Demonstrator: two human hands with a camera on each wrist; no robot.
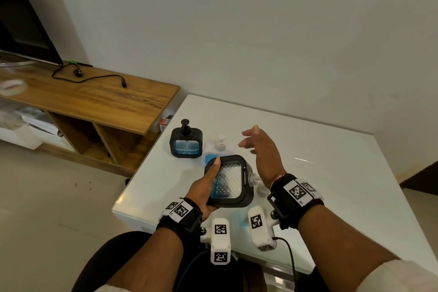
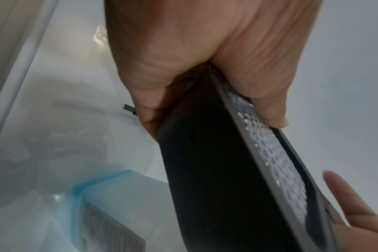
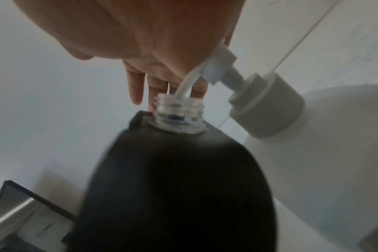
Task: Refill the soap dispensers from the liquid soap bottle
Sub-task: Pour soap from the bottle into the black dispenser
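Note:
My left hand (image 1: 208, 185) grips a black-framed square soap dispenser (image 1: 231, 181) with a clear textured window, tilted above the table's near edge; the thumb lies on the window and the fingers curl beneath (image 2: 205, 59). Its pump is off, and the open threaded neck (image 3: 179, 116) points right. A white pump bottle (image 3: 313, 136) stands just right of it, its spout (image 3: 188, 85) reaching into the neck. My right hand (image 1: 258, 149) is open with spread fingers, its palm heel (image 3: 151, 42) against the pump head. Blue liquid pools in the held dispenser's low corner.
A second black dispenser (image 1: 186, 141) with its pump on stands at the back left of the white table (image 1: 331, 185). Beside it stands another white pump bottle (image 1: 219, 143) with a blue label. A wooden TV cabinet (image 1: 94, 97) stands left of the table.

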